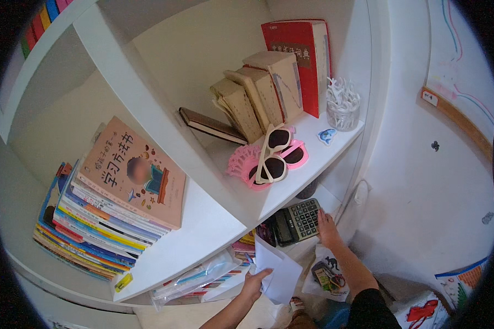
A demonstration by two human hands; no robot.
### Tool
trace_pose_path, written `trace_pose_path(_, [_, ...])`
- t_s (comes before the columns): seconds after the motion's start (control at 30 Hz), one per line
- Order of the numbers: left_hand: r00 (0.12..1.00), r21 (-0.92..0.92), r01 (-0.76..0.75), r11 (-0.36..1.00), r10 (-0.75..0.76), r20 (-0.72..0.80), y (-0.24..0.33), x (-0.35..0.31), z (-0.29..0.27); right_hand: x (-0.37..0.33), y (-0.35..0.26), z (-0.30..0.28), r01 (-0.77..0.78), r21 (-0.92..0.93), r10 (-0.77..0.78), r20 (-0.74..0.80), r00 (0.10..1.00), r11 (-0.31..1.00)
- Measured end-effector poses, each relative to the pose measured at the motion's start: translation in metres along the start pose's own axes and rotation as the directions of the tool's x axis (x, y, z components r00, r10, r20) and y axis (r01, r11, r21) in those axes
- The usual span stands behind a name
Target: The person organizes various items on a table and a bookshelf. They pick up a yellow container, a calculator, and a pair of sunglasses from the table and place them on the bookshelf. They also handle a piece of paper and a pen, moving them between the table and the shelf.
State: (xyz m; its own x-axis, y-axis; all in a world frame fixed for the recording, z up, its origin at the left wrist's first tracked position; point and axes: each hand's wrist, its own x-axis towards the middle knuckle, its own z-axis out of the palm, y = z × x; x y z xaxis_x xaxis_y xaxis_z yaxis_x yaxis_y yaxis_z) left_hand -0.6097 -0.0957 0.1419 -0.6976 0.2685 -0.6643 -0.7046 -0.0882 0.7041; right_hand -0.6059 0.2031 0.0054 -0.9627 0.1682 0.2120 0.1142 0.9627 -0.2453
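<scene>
My left hand [257, 279] is closed on folded white paper [282, 274], with its thumb on top, below the middle shelf's front edge. To its right, my right hand [327, 229] grips the right edge of a dark calculator [296, 222] with pale keys. The calculator lies tilted at the lower compartment, just under the shelf edge. The fingertips under it are hidden. A see-through plastic bag [195, 279] lies over books near my left hand. Under my right forearm is a white bag [326, 274] with a printed picture.
Cream sunglasses [273, 167] rest on pink sunglasses [297, 156] on the middle shelf. Behind them stand worn books [263, 90] and a red book [313, 60], beside a jar of white sticks [343, 112]. Stacked books [104, 214] fill the left compartment. A white wall [422, 203] bounds the right.
</scene>
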Motion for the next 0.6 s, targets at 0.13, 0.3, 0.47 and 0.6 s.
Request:
trace_pose_path(0.13, [0.999, -0.001, -0.028, 1.0, 0.028, 0.027, -0.009, 0.002, -0.006, -0.011, -0.01, -0.019, -0.01, 0.325, -0.002, 0.038, 0.999, 0.946])
trace_pose_path(0.3, [0.997, 0.042, 0.009, 0.999, -0.012, 0.072, -0.006, -0.001, -0.009, 0.007, -0.05, -0.005, -0.065, 0.498, 0.035, 0.07, 0.997, 0.865])
trace_pose_path(0.47, [0.999, 0.018, -0.007, 1.0, 0.006, 0.052, -0.007, -0.003, -0.015, 0.048, -0.076, 0.031, -0.047, 0.504, 0.046, 0.013, 0.999, 0.863])
trace_pose_path(0.6, [0.998, 0.039, 0.01, 0.999, -0.012, 0.057, -0.008, -0.002, -0.02, 0.077, -0.086, 0.044, -0.147, 0.496, 0.094, 0.13, 0.987, 0.856])
